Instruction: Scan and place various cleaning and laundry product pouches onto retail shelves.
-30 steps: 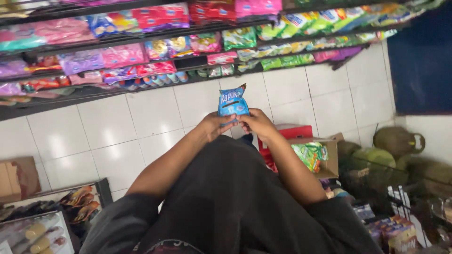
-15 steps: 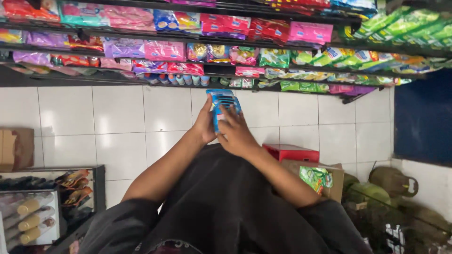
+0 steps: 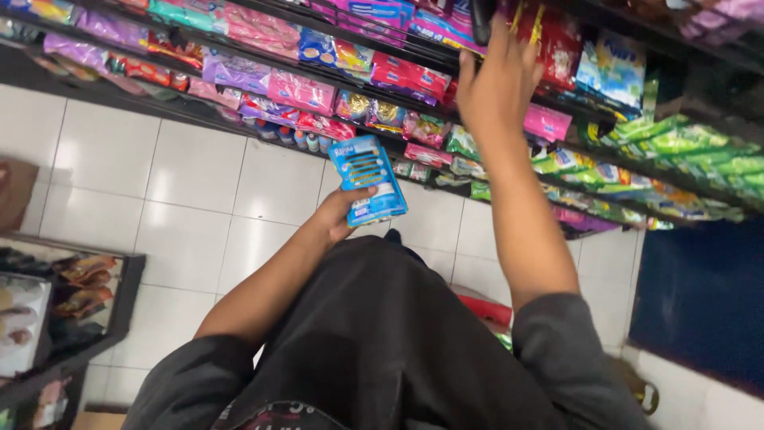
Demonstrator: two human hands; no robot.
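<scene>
Holding a blue snack packet (image 3: 368, 181) by its lower edge, my left hand (image 3: 344, 213) pinches it shut; it looks light, crinkly, easily crushed. My right hand (image 3: 497, 80), fingers loosely spread, reaches above toward the shelf's red packets (image 3: 557, 44).

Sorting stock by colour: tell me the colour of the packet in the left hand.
Bright blue with white at its lower end, the packet in the left hand; head view.

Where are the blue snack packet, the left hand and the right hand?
blue snack packet (image 3: 368, 179), head view, front face.
left hand (image 3: 344, 215), head view, knuckles.
right hand (image 3: 497, 84), head view, back of hand.
</scene>
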